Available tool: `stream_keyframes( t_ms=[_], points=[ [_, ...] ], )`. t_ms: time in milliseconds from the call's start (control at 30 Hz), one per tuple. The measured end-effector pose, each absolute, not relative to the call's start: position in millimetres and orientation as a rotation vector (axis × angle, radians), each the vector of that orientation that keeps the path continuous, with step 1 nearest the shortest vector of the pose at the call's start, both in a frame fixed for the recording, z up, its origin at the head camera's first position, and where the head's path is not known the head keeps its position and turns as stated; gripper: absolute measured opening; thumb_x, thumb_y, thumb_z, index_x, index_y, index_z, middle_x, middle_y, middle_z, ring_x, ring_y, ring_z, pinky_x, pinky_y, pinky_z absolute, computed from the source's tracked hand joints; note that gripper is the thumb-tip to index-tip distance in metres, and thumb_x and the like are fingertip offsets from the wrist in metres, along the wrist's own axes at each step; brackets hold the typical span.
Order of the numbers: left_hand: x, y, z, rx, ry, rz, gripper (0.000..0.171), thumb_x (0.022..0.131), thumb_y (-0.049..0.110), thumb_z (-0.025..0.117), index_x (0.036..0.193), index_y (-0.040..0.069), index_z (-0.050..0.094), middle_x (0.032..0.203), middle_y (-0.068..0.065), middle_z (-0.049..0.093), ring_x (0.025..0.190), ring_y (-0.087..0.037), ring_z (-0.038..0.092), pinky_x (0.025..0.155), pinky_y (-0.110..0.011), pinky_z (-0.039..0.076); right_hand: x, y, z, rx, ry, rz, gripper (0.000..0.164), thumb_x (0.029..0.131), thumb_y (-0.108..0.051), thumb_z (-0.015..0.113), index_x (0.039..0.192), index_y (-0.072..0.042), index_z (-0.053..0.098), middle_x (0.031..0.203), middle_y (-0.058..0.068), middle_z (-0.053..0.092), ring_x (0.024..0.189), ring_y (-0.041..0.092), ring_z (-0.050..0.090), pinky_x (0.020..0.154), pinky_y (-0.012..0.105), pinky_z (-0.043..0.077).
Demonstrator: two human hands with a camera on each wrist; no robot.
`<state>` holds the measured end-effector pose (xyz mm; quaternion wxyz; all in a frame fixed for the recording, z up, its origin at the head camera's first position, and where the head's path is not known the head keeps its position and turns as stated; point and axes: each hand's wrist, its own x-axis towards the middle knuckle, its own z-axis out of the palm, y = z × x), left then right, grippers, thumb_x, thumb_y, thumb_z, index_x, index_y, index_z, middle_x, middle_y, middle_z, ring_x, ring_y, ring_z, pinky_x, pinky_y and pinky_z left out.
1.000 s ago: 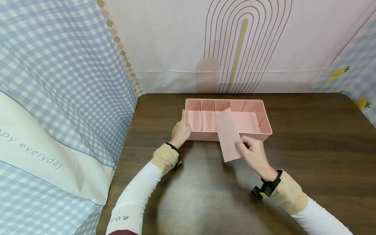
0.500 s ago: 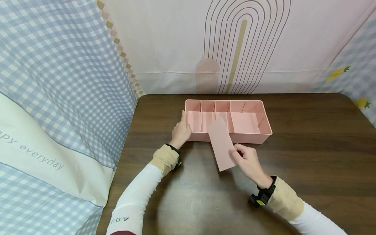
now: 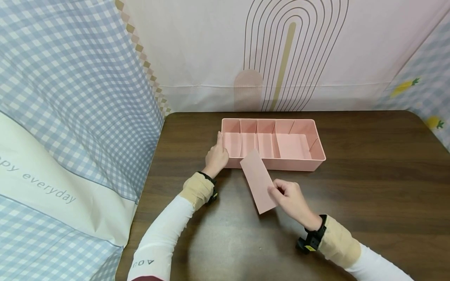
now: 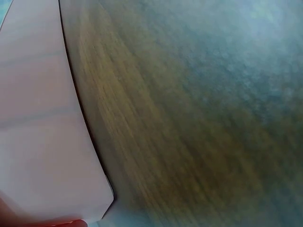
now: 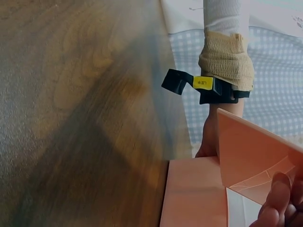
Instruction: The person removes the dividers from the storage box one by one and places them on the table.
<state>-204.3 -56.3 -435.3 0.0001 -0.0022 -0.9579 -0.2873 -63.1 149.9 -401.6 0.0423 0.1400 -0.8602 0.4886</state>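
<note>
A long pink box [image 3: 294, 164] with compartments stands near the back of the wooden table. My left hand [image 3: 216, 156] touches its left end, the index finger straight along the outer wall. In the left wrist view, a fingertip [image 4: 78, 223] shows at the end of the box. My right hand [image 3: 290, 201] pinches a flat pink divider [image 3: 257, 181] by its right edge, between thumb and fingers. The divider is tilted in front of the box, its top corner overlapping the front rim in the head view. In the right wrist view, the divider [image 5: 255, 151] stands above the box wall.
Thin dividers [image 3: 277, 145] split the box into several compartments, the widest on the right. Behind the table [image 3: 369, 175] hangs a pale cloth [image 3: 204, 47] with arch lines. A blue checked cloth [image 3: 98, 78] hangs along the left side.
My right hand has carried the divider left and toward me, from over the box to in front of it. The left hand and the box have stayed in place.
</note>
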Motion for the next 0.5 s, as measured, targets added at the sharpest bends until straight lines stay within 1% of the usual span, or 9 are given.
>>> stream_keyframes(
  t_ms=[500],
  points=[
    [-204.7,-56.5,-434.9,-0.018,-3.019,-0.911,0.058,0.088,0.012,0.033,0.143,0.011,0.013,0.065,-0.011,0.053,0.050,-0.021,0.047,0.042,-0.030,0.032,-55.4,141.5,-409.3,0.423,-2.790,1.457,0.032,0.084,-0.006,0.053,0.055,-0.011,0.041,0.050,-0.009,0.028,0.043,-0.001,0.026,0.043,0.016,0.022]
  ],
)
